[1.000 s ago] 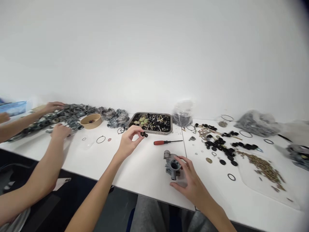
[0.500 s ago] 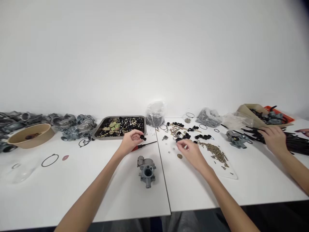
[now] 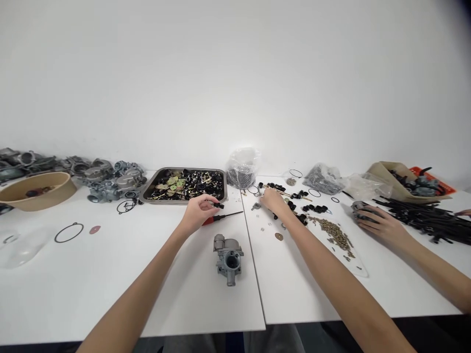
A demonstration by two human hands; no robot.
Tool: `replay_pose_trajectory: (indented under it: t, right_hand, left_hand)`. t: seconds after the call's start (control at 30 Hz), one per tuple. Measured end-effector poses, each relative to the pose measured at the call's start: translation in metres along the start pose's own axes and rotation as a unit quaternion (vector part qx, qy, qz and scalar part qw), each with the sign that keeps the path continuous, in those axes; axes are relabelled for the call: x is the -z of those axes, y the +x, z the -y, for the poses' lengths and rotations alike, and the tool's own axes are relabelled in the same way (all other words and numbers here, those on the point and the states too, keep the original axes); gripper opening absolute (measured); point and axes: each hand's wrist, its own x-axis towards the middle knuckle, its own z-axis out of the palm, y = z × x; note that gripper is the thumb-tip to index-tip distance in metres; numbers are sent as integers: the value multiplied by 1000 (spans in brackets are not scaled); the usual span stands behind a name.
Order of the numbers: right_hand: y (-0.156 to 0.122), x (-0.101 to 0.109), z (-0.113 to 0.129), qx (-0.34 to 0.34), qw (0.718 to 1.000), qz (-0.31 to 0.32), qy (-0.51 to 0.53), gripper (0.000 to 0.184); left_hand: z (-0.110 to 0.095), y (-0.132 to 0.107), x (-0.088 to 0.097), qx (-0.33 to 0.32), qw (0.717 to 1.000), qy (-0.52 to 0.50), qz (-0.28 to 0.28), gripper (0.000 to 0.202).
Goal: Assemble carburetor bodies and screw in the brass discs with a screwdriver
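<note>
My left hand (image 3: 199, 214) pinches a small black cap-like part (image 3: 219, 205) above a screwdriver (image 3: 222, 217) with a red handle. My right hand (image 3: 274, 203) reaches into the scattered small black and brass parts (image 3: 294, 208), its fingers drawn together; whatever they grip is hidden. Between my forearms a grey metal carburetor (image 3: 228, 260) stands on the white table, its round bore facing me. Near my right hand lie a small grey lever-like piece (image 3: 255, 206) and a brass disc (image 3: 278, 236).
A metal tray (image 3: 147, 196) of mixed parts stands behind my left hand. Carburetor bodies (image 3: 101, 179) and a tan bowl (image 3: 61, 196) are left. Brass screws (image 3: 336, 234) lie right. A co-worker's hand (image 3: 382, 223) covers another carburetor (image 3: 358, 208) beside black hoses (image 3: 423, 215).
My right hand has moved away from me and slightly left, deeper into the small parts. My left hand still holds the black part. The co-worker's hand moved from the hoses onto a carburetor.
</note>
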Motion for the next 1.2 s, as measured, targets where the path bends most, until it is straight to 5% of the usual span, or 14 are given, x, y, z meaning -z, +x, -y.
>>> replay_pose_trajectory:
  t: [0.4,0.6,0.8,0.93,1.2]
  right_hand:
    - [-3,3,-3,-31,999,-39,7,19]
    - [-26,48,0,18,990,-101,93,14]
    - [-70,90,42,168,945,-78,269,19]
    - [-85,85,71,237,910,-12,340,18]
    - [-88,55,93,269,889,77,362,23]
  left_hand:
    - [5,5,-4,-83,996,-10,-10,13]
    - [10,5,-6,-67,998,-15,-4,35]
    - [19,5,-13,-111,993,44,4,34]
    - [15,2,-16,-126,989,75,17,33]
    - [1,-3,-18,-156,986,49,23,34]
